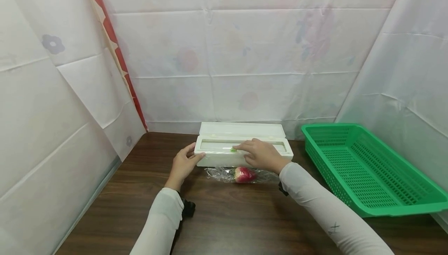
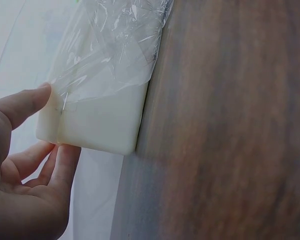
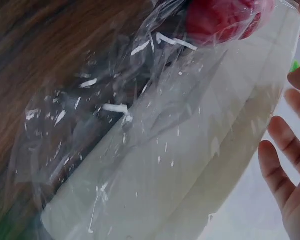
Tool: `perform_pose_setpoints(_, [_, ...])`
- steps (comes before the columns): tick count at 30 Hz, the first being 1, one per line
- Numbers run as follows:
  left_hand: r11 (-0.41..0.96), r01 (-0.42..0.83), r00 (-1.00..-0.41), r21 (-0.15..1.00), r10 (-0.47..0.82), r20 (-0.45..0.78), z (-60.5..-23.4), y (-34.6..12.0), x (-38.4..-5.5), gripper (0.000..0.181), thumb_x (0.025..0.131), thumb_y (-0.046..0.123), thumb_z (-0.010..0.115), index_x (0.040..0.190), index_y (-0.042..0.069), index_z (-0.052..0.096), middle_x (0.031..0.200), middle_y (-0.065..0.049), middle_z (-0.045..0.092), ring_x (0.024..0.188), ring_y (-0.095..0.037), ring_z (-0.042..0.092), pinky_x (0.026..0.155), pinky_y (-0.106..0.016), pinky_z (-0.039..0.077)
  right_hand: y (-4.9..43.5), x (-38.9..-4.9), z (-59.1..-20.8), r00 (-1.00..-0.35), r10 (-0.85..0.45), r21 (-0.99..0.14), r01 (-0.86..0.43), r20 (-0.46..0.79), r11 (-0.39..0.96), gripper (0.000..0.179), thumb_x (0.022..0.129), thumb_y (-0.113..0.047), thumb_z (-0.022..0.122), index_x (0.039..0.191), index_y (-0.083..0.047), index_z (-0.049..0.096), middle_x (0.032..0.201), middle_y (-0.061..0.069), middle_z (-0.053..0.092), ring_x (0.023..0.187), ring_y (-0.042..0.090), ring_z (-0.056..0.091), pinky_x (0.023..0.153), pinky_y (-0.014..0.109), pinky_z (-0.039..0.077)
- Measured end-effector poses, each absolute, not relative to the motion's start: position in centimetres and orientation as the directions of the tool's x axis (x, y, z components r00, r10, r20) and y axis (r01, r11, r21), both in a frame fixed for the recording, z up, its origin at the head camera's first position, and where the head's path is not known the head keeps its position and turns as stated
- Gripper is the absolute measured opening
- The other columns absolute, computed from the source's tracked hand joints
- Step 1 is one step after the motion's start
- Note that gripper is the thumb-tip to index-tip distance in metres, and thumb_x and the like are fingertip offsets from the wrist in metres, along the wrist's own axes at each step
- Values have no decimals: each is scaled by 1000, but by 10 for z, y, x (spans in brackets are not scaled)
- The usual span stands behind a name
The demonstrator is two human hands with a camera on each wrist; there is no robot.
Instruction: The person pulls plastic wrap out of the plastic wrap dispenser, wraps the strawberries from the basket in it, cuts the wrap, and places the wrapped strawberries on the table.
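A long white cling film dispenser [image 1: 218,160] stands at the back middle of the table with its lid raised. My left hand [image 1: 184,164] holds its left end; in the left wrist view the thumb [image 2: 32,104] presses the top edge, with fingers against the end. Over the box, my right hand [image 1: 262,154] reaches with its index finger to a small green slide cutter [image 1: 233,149] on the rim. Clear film [image 3: 155,120] hangs down the front onto the table. A red round fruit [image 1: 244,174] with a paler patch lies under or in this film, before the box.
A green plastic basket [image 1: 371,211] with slotted sides stands on the right of the brown wooden table [image 1: 227,224]. White patterned sheets [image 1: 224,44] hang behind and at both sides.
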State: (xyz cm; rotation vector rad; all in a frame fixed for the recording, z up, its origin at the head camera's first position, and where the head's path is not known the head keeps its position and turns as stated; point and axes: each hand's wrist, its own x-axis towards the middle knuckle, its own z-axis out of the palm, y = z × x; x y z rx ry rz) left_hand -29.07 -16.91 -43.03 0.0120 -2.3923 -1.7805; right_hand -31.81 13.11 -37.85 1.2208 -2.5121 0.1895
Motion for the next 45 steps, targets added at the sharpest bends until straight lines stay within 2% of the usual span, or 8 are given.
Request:
perform_pose_setpoints(4, [286,88,-987,954,-102,122,-429,-168,-291,70,90,28,78,149,7,47,140,-19,54,127,-34,55,96,-44,51,131,-317,-378,-604,-686,-30,-759,406,651,46,92,-15,65,138,-16,62,123,2,66,93,18,64,63,32,51])
perform_pose_setpoints(8, [283,87,-987,955,-103,121,-429,-168,-291,69,91,28,78,149,6,47,140,-19,55,127,-34,55,97,-44,51,127,-316,-377,-605,-649,-83,-758,461,647,39,92,-14,68,131,-10,65,117,4,66,81,15,61,62,31,51])
perform_pose_setpoints(14, [284,80,-988,955,-104,114,-429,-168,-291,69,91,28,78,149,6,48,139,-19,55,127,-34,55,97,-44,51,110,-312,-378,-621,-617,-222,-769,483,600,26,93,-7,70,117,0,68,103,10,67,86,20,66,74,30,56])
perform_pose_setpoints(20, [276,63,-990,959,-103,95,-431,-167,-290,70,90,31,78,149,8,48,141,-17,54,128,-33,55,97,-44,50,93,-307,-381,-676,-554,-282,-721,485,633,20,93,-8,72,111,1,70,98,9,66,89,20,68,77,29,57])
perform_pose_setpoints(31, [270,78,-989,960,-102,109,-429,-167,-290,69,90,30,78,148,7,48,141,-18,55,127,-34,55,97,-44,50,93,-307,-384,-749,-499,-317,-646,435,694,20,89,-15,78,104,-4,70,92,5,64,83,18,65,73,30,56])
perform_pose_setpoints(39, [277,75,-989,958,-101,106,-428,-168,-290,68,91,28,77,149,7,48,141,-18,54,128,-33,55,97,-44,50,92,-309,-385,-758,-498,-306,-636,421,708,16,88,-16,79,100,-8,71,91,1,64,82,15,65,73,29,55])
perform_pose_setpoints(45, [279,77,-988,957,-105,110,-428,-168,-289,68,91,27,77,149,7,47,141,-18,55,127,-33,55,97,-44,51,90,-310,-386,-730,-522,-272,-663,441,697,14,89,-12,78,101,-9,72,94,1,67,80,14,67,72,28,56])
